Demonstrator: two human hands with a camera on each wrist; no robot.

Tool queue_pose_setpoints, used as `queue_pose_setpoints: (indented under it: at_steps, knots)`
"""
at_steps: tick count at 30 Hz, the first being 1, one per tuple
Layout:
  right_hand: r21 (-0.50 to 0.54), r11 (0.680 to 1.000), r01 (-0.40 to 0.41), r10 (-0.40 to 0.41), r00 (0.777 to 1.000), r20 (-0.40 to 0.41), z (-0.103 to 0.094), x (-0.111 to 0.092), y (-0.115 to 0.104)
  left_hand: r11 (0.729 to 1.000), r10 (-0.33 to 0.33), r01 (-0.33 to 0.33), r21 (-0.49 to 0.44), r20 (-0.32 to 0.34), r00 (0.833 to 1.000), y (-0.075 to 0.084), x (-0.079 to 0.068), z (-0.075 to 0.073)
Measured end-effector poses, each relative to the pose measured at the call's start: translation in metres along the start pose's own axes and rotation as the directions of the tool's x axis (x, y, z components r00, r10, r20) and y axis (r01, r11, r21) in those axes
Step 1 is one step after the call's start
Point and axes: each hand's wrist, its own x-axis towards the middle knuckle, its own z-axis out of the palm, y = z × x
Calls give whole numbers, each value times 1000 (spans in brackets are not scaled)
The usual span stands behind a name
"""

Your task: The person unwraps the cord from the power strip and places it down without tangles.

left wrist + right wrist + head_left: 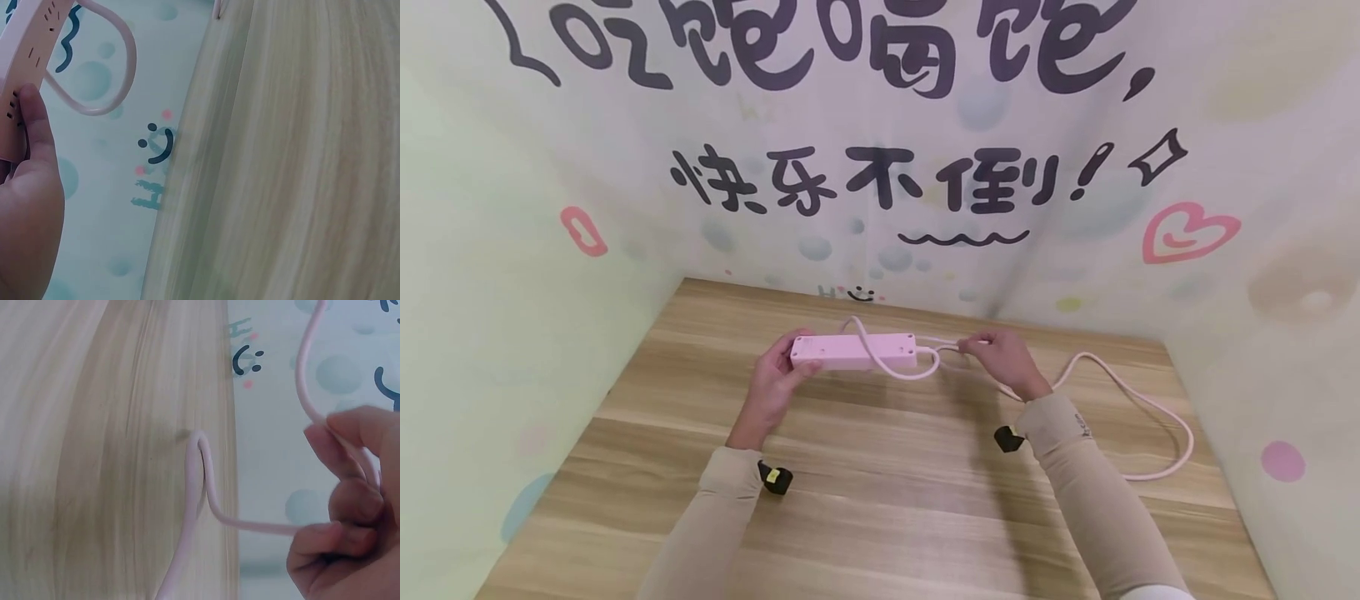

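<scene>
A pink power strip (842, 353) is held off the table by my left hand (772, 379), which grips its left end with the thumb on the near side. In the left wrist view the strip (31, 50) shows its socket slots, and the thumb presses beside them. Its pink cord (898, 375) leaves the right end, loops in front and crosses over the strip. My right hand (1006, 360) pinches the cord to the right of the strip. The right wrist view shows the cord (306, 375) between thumb and fingertips, and a lower stretch passing under curled fingers.
More of the cord (1187, 433) lies in a wide bend on the right of the wooden table (880, 500), running under the right forearm. A printed cloth wall (865, 250) closes off the back and both sides. Black wrist cameras (777, 479) hang at both cuffs.
</scene>
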Motion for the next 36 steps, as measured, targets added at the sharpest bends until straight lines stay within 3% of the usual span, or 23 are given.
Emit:
queue_pose_setpoints:
  at_steps: [6, 12, 24, 29, 36]
  knots:
    - [21, 999, -34, 36, 993, -117, -3, 1, -2, 1000, 3, -3, -14, 6, 1000, 1, -2, -1]
    - [131, 989, -66, 91, 976, -196, -8, 4, 0, 999, 6, -6, -32, 16, 1000, 1, -3, -2]
    - [363, 930, -62, 158, 957, -243, -29, -3, -12, 995, -39, 36, 97, 29, 999, -6, -3, -13]
    - [444, 895, -35, 161, 955, -250, -37, -8, -18, 992, -54, 55, 116, -10, 999, -12, -2, -17]
    - [487, 872, -46, 179, 957, -230, -41, -12, -16, 980, -105, 116, 161, -72, 992, -16, -3, -20]
